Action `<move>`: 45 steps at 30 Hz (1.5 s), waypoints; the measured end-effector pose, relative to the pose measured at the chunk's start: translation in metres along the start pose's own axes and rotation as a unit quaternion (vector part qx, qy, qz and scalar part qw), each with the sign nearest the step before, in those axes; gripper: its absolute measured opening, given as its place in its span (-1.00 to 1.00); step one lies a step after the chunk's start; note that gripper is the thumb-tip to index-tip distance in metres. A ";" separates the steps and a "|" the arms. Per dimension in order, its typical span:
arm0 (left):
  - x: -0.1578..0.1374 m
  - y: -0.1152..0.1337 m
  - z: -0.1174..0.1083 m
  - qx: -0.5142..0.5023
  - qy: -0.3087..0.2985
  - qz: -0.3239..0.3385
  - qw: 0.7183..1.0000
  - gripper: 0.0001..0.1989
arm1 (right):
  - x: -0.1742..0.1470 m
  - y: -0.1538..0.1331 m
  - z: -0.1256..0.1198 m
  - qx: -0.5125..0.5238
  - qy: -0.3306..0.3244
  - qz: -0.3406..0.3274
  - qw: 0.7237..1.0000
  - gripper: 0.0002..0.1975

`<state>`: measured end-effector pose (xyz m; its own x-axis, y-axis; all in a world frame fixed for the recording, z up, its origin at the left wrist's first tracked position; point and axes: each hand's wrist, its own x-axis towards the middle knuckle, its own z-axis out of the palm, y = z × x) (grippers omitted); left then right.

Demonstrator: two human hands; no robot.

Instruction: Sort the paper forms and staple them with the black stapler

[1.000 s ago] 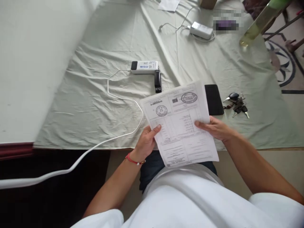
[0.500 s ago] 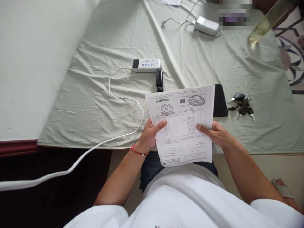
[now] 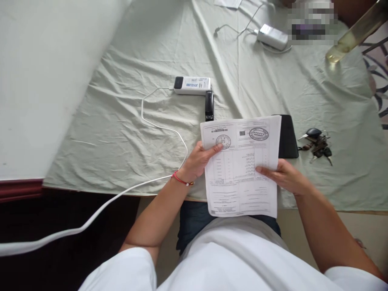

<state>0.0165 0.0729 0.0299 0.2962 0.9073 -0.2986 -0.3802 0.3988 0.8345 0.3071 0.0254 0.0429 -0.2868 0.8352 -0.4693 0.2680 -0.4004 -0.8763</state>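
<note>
A printed paper document with two inked stamps hangs over the table's front edge; its print is upside down to me. My left hand, with a red bracelet on its wrist, grips the left edge, thumb on top by the round stamp. On the right edge my right hand holds the document, thumb flat on the print. Whether it is one sheet or several I cannot tell. Just beyond its top edge lies a black stapler, partly covered. A black flat case shows from behind the right side.
A white power bank lies beyond the stapler, with a white cable running off left. Keys rest at the right. Farther back are a white adapter and a clear tube with yellowish liquid. A pale cloth covers the table.
My left hand has shifted up along the document's left edge, its thumb now by the round stamp. The document sits straighter. My right hand keeps its hold; the view has shifted slightly.
</note>
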 end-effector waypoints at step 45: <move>0.006 -0.020 0.000 0.189 0.119 0.138 0.965 -0.42 | 0.101 -0.108 0.074 -0.508 0.050 -0.369 0.777 -0.71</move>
<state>0.0262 0.0702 0.0117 0.0017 0.9949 -0.1009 -0.0563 0.1009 0.9933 0.1809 0.1254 0.0821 -0.6474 0.7418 0.1749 0.6671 0.6625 -0.3406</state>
